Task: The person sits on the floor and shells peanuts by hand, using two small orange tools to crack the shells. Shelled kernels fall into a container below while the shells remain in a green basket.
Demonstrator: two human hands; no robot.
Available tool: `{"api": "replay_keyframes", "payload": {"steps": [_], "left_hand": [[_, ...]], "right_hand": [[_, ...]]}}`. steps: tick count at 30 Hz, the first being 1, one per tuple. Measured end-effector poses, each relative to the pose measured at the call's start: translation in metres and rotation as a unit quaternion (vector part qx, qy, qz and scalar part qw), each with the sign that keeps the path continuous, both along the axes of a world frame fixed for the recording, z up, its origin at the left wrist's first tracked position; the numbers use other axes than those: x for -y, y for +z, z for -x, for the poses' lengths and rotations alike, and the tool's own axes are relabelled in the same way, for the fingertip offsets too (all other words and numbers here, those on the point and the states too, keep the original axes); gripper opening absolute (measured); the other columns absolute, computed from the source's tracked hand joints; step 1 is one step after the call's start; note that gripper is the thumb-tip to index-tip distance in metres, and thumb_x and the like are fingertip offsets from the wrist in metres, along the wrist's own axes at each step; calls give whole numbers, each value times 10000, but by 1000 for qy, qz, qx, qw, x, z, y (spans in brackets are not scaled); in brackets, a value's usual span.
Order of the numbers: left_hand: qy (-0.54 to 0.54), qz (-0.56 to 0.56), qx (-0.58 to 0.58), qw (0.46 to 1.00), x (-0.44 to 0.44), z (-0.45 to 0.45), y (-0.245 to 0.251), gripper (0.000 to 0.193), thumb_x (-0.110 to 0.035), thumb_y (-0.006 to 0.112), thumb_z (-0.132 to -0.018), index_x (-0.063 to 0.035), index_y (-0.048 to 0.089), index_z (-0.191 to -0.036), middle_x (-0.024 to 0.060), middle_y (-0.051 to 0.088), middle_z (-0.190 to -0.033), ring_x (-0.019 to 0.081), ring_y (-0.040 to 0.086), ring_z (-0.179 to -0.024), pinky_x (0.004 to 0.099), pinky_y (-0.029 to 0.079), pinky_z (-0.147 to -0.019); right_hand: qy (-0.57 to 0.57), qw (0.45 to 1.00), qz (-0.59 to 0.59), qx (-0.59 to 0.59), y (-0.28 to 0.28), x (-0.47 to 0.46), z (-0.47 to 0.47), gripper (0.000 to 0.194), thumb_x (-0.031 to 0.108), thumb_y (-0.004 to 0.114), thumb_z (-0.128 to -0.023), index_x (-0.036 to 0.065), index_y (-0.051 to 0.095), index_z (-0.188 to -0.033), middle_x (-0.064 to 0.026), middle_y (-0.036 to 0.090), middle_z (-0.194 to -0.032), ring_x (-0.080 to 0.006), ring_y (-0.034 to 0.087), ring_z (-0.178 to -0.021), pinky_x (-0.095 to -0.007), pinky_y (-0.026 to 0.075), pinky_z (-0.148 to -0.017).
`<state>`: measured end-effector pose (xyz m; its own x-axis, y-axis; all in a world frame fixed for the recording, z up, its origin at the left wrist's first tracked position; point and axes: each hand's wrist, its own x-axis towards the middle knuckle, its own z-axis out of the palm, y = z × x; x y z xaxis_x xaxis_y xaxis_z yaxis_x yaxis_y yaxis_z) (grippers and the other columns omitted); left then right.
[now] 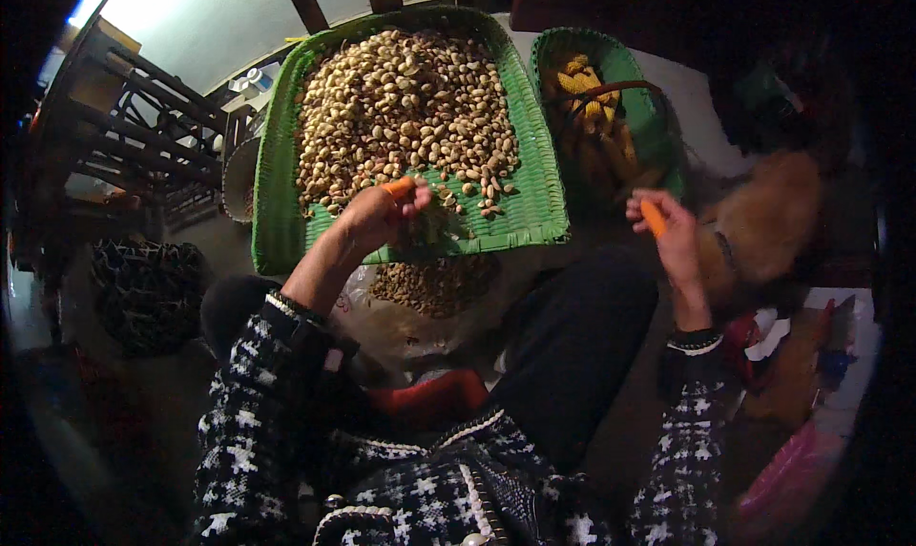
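Observation:
Pale peanuts in the shell (408, 109), or similar nuts, cover much of a green woven tray (533, 145). My left hand (386, 213), an orange cover on a finger, is over the tray's near part, beside the nuts; its fingers are curled and whether they hold anything is unclear. To the right of the tray, my right hand (662, 217) is raised near a green basket (622, 41), also with an orange finger cover and bent fingers; its grasp cannot be made out. Below the tray's near edge, a plastic bag (401, 324) holds small brown pieces (433, 285).
The green basket holds yellow corn cobs (590, 91) under a curved handle. A tan dog (766, 217), partly blurred, is close to my right forearm. Wooden racks (157, 123) and a round container (240, 177) stand left; a dark openwork basket (147, 295) is below them.

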<state>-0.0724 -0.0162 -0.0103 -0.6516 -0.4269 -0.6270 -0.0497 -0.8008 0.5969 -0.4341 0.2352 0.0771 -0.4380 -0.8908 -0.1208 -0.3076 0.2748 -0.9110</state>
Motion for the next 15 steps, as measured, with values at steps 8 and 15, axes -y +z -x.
{"api": "replay_keyframes", "payload": {"steps": [8,15], "left_hand": [[237,-96,-136,957,11,-30,7,305,-195,543,-1025,59,556,-1193,135,645,-1074,261,651,-991,342,584,-831],[170,-50,-61,982,-24,-46,18,363,-332,516,-1040,17,576,-1119,93,641,-982,179,634,-843,268,536,-751]], "right_hand": [[228,932,145,-242,93,110,-132,123,95,687,-872,17,693,-967,-133,704,-948,-272,696,-894,-354,533,-780],[223,889,-27,-399,-40,177,-153,99,57,672,-812,26,652,-904,-185,625,-883,-392,626,-856,-485,492,-728]]}}
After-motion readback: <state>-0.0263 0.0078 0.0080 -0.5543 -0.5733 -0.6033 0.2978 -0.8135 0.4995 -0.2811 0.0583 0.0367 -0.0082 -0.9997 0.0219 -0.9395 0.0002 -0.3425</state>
